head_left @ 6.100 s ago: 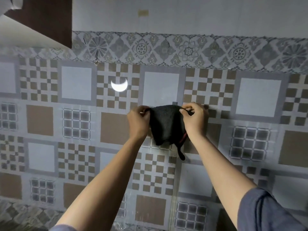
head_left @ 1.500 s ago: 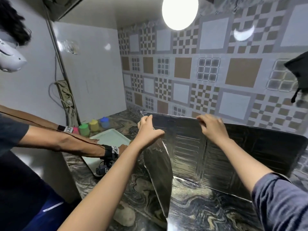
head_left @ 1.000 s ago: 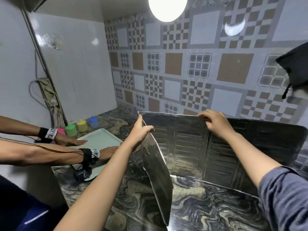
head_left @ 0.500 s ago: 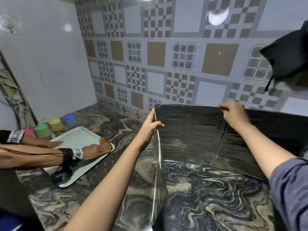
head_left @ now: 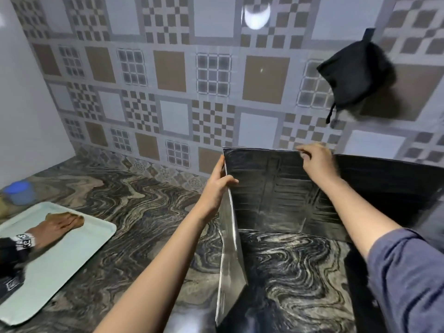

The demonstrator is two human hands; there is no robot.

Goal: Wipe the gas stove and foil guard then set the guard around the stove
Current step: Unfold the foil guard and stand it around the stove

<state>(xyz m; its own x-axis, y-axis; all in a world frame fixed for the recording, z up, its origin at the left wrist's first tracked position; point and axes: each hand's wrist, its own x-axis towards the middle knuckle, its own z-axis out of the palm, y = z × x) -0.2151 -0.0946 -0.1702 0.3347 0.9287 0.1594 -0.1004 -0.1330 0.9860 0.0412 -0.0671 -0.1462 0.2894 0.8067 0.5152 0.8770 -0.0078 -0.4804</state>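
The folding foil guard (head_left: pixel 271 188) stands upright on the marbled counter (head_left: pixel 134 212), its back panels against the tiled wall and its left panel angled toward me. My left hand (head_left: pixel 217 186) grips the top corner where the left panel meets the back. My right hand (head_left: pixel 314 159) pinches the top edge of the back panel. A black cloth (head_left: pixel 353 73) hangs on the wall above the guard's right part. No gas stove is in view.
A pale green tray (head_left: pixel 57 255) lies on the counter at the left, with another person's hand (head_left: pixel 57 224) resting on it. A blue-lidded pot (head_left: pixel 19 192) stands behind the tray. A white side wall closes the counter's left end.
The view has swung right and down, so the other person is mostly out of frame. My hands keep their hold on the guard's top edge; the guard sits closer to the wall.
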